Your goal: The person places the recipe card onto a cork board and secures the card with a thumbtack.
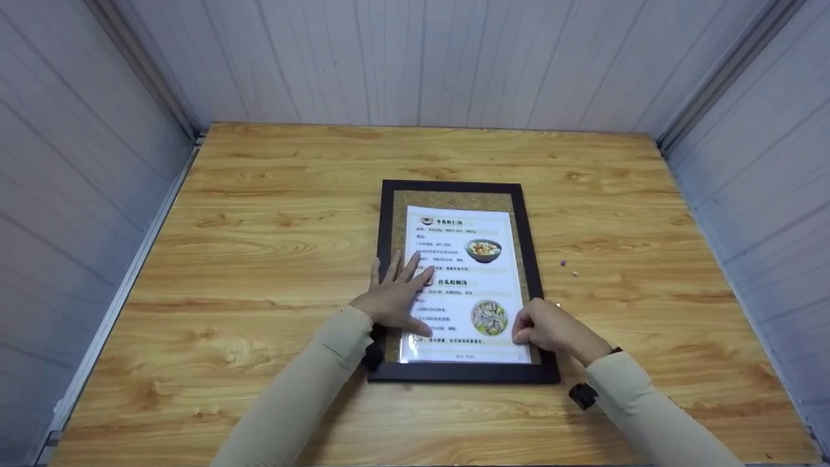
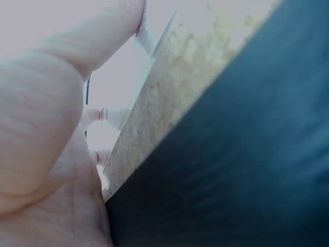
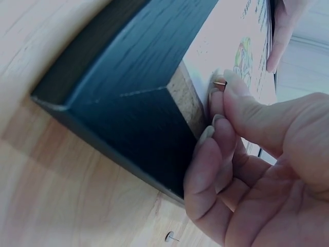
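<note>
At centre-left of the head view, the left hand (image 1: 395, 301) holds nothing; its grip stands apart, fingers spread across the left side of the cork board (image 1: 454, 187) and the printed sheet (image 1: 463, 292). Beneath it, at centre, the black-rimmed board lies flat on the counter (image 1: 259, 214), the sheet upon it and nearer the lower rim. Placement of the sheet is judged done; fastening is judged incomplete. Whether the upper corners carry any fixing cannot be told. Right of centre, at the sheet's lower right part, the right hand (image 1: 548, 324) has its grip together, thumb and finger clamped on a small tack (image 3: 220, 83); whether its point touches the sheet cannot be confirmed. Further right, a purple piece (image 1: 563, 263) and a pale piece (image 1: 574, 274), probably further tacks, lie loose; pressing in the held one appears outstanding.
</note>
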`<state>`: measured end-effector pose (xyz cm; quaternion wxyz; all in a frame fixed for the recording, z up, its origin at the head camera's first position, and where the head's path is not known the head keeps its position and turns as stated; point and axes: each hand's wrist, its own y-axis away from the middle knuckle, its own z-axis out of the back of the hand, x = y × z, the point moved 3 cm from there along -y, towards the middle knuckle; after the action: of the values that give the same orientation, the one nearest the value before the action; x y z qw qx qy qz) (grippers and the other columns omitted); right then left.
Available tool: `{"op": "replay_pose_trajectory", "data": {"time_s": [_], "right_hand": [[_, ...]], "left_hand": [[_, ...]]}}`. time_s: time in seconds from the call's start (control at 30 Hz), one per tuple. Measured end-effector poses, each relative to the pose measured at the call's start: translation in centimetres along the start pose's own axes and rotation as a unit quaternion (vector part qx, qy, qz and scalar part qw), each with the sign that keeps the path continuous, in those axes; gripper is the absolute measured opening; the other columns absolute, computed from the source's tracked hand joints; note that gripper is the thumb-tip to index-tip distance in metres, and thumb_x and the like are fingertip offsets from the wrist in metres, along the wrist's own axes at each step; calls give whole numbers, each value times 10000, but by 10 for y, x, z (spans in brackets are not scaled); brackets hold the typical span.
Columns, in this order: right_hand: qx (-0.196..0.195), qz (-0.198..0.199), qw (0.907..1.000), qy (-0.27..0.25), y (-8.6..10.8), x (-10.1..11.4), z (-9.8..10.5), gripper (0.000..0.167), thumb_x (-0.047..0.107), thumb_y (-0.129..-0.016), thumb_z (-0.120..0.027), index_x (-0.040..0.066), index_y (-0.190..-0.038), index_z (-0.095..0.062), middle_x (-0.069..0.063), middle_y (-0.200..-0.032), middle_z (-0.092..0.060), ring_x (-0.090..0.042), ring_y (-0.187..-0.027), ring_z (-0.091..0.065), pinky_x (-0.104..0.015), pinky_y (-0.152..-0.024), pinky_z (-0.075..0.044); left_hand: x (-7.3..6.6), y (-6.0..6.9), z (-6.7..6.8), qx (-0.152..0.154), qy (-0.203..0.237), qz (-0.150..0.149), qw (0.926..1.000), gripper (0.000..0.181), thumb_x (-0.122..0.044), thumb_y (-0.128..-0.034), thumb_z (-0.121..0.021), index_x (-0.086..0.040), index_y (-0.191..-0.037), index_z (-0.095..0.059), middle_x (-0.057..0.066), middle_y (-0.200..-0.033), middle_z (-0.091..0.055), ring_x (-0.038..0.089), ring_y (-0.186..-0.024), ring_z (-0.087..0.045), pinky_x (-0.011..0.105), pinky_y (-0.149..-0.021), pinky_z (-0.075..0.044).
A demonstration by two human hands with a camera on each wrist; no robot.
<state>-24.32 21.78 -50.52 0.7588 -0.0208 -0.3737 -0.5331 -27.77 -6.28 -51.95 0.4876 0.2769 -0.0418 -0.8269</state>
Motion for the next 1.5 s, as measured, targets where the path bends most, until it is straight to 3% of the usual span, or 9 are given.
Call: {"op": "replay_pose_trajectory", "data": {"time_s": [0.4, 0.9, 1.5], "right_hand": [[30, 304, 9995, 18, 3, 1, -2, 168, -32, -831, -740, 43, -685, -705, 20, -645, -634, -96, -575, -521, -269, -524, -463], [317, -213, 9993, -58, 1, 3, 1, 156, -8, -849, -751, 55, -722, -686, 0, -673, -619, -123, -587, -565, -284, -522, -509], [370, -202, 9971, -628, 0, 1, 6, 153, -48, -836, -749, -7, -712, -671, -60, -655, -630, -166, -531, -632, -324, -492, -568]], "left_hand": [[-3, 2, -1, 57, 90, -36, 9999, 1211, -656, -704, -784, -242, -1613, -100, 69, -1643, 138, 351, -1452, 234, 608, -1074, 229], [0, 0, -5, -7, 47, -19, 10000, 1225, -674, -691, -779, -239, -1613, -98, 78, -1641, 132, 358, -1453, 227, 610, -1075, 223], [-1, 1, 1, -108, 99, -131, 9998, 1157, -664, -699, -780, -284, -1600, -162, 111, -1639, 130, 370, -1449, 234, 622, -1073, 220]]}}
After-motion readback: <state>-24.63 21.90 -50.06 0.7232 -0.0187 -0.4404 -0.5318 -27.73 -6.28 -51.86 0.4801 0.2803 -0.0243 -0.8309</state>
